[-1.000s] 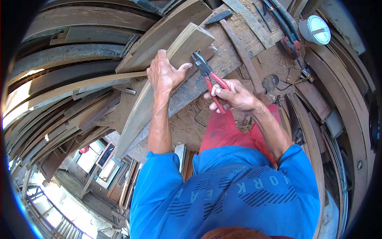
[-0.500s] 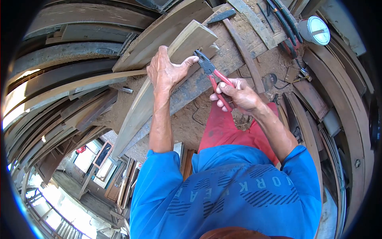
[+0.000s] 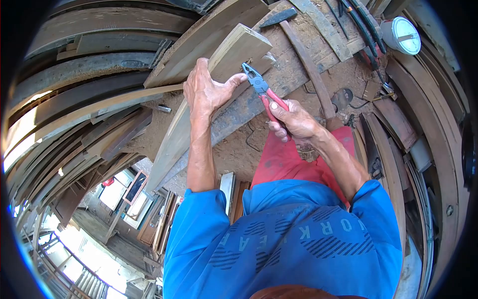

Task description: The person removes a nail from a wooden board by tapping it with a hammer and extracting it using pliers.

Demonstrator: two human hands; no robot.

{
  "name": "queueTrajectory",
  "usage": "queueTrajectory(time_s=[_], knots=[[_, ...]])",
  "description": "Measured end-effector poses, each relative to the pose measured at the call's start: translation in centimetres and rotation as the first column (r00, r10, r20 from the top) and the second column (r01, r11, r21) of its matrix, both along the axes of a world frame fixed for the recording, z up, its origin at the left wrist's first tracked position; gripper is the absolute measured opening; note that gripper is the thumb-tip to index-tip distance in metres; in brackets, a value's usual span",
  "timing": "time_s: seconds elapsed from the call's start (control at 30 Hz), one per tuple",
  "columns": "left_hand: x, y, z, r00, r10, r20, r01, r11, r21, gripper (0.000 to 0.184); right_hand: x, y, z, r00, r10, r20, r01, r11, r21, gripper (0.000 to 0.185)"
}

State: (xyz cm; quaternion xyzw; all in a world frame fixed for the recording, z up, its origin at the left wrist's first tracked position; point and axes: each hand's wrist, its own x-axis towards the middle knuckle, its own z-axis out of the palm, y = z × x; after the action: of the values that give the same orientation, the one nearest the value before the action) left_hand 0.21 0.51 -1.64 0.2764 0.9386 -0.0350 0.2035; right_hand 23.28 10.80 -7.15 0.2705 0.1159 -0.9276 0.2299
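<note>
My left hand (image 3: 206, 90) grips the edge of a long wooden plank (image 3: 242, 52), thumb on its near face and fingers over the far side. Wrapped round the red handles of the pliers (image 3: 259, 85) is my right hand (image 3: 294, 119). The pliers' metal jaws point up and left at the plank's face, close to my left thumb; whether they touch the wood I cannot tell. A hammer (image 3: 307, 65) with a wooden handle lies on the work surface to the right of the plank.
A white bucket (image 3: 401, 36) stands at the upper right, beside long dark-handled tools (image 3: 362, 27). Stacked boards (image 3: 94, 84) fill the left side, and more boards (image 3: 438, 144) curve along the right. A flat wood strip (image 3: 322, 27) lies beyond the hammer.
The pliers have turned in my right hand, and their handles have come closer together. My left hand still holds the plank in nearly the same place.
</note>
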Motion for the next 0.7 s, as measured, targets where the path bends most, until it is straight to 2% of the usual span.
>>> queueTrajectory(time_s=[0.1,0.2,0.3,0.33,0.43,0.47,0.57,0.67,0.7], knots=[[-0.1,0.2,0.6,1.000,-0.006,0.020,0.006,1.000,-0.023,0.087,0.1,0.4,-0.6,0.999,0.022,-0.030,-0.021,0.999,0.027,0.036],[-0.2,0.5,0.1,1.000,0.014,0.015,-0.014,1.000,-0.026,0.082,0.8,1.0,0.0,0.995,-0.059,-0.077,0.078,0.962,0.262,0.051],[0.1,0.1,-0.1,0.999,0.015,-0.031,-0.015,1.000,-0.004,0.080,1.7,0.9,0.4,0.997,-0.029,-0.072,0.055,0.922,0.384,0.061],[0.3,0.2,-0.1,0.999,0.020,-0.044,-0.019,1.000,0.013,0.079,2.0,0.9,1.3,0.995,-0.087,-0.049,0.100,0.915,0.390,0.047],[0.4,0.7,0.2,0.998,0.040,-0.045,-0.039,0.999,0.024,0.077,2.4,0.6,1.2,0.966,-0.254,0.049,0.214,0.891,0.401,0.031],[0.5,0.9,0.3,0.998,0.043,-0.038,-0.042,0.999,0.021,0.076,2.5,0.8,1.1,0.967,-0.251,0.045,0.215,0.899,0.381,0.019],[0.7,1.0,0.7,0.998,0.054,-0.023,-0.053,0.998,0.034,0.073,2.5,0.6,1.5,0.972,-0.224,-0.066,0.232,0.899,0.372,0.016],[0.6,0.4,0.4,0.999,0.042,-0.012,-0.041,0.998,0.045,0.073,2.5,0.4,2.9,0.985,-0.175,-0.002,0.172,0.964,0.203,0.015],[0.6,0.3,0.4,0.999,0.039,-0.012,-0.038,0.998,0.054,0.073,2.4,0.3,3.0,0.988,-0.151,-0.009,0.150,0.968,0.199,0.016]])
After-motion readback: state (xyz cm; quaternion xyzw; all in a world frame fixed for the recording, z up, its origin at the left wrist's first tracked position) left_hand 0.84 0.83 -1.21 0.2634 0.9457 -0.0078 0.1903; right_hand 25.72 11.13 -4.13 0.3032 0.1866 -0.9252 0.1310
